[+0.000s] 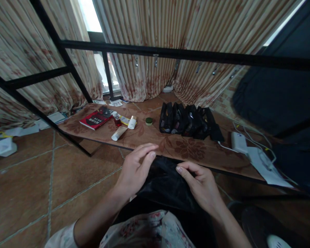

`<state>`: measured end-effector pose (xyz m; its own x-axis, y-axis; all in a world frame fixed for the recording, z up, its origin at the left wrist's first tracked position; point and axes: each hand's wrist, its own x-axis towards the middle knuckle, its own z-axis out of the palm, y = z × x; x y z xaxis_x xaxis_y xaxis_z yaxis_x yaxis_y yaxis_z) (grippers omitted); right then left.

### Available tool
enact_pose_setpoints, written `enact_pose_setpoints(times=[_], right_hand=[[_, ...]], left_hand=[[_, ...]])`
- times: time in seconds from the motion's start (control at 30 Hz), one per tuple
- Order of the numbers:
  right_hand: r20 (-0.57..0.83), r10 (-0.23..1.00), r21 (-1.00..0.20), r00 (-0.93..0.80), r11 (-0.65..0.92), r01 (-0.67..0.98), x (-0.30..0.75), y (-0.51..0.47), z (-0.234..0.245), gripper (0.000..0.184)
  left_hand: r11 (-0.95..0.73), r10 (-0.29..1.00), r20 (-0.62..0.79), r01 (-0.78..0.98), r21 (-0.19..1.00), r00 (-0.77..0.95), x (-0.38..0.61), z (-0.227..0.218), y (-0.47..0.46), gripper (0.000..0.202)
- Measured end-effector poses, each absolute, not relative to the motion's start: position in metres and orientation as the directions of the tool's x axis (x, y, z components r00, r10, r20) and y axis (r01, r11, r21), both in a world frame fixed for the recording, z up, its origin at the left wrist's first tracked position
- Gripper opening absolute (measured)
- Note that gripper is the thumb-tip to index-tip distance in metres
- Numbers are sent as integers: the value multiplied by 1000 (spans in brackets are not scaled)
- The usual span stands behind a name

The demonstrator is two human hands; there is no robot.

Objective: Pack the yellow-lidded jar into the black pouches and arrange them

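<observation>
My left hand (135,168) and my right hand (200,182) both rest on a crumpled black plastic bag (165,184) in my lap, just below the front edge of a low table (186,153). The left hand's fingers lie stretched along the bag's top edge. My right hand's fingers curl and pinch the bag's black film on the right side. A row of black pouches (188,120) stands on the table beyond my hands.
On the floral tabletop lie a red book (96,118), a white tube (119,133), small bottles (116,119), a green lid (149,121) and a white power bank (239,142) with cables. A black metal frame (170,51) crosses above. Curtains hang behind.
</observation>
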<state>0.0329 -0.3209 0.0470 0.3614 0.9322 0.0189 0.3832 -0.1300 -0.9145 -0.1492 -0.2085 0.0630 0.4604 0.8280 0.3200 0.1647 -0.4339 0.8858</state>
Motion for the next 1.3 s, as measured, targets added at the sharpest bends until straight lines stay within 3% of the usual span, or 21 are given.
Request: enact_pose_setpoints(times=[0.1,0.27,0.5,0.63,0.73,0.9,1.1,1.3], right_hand=[[82,908,-896,411,-114,430,36,-321,44,28],[176,897,-845,406,-74,530,34,-321,46,25],[207,909,-830,361,-32,556,31,-319,49,22],[319,823,-827,470,-1,563,34,-329,48,28],[449,796,-774,405,121,621,35,-344,50,33],[481,866,-635,138,235,736,27,-360,42,39],[504,845,-613,179,203,764,17,-355,29,35],[520,832,-645,195,233,727,13,-348,34,35]], left_hand=[[-462,823,342,185,867,454,-163,66,-211,25],[-443,621,119,222,869,775,-175,64,-216,30],[-189,307,17,43,981,952,-166,49,-206,48],[40,413,-32,17,999,910,-162,42,-206,44],[146,451,-49,-20,989,891,-162,40,-207,46],[177,473,-17,-76,981,881,-162,43,-208,47],[261,470,0,-139,955,883,-160,44,-210,49],[189,536,30,-154,970,844,-160,50,-213,51]])
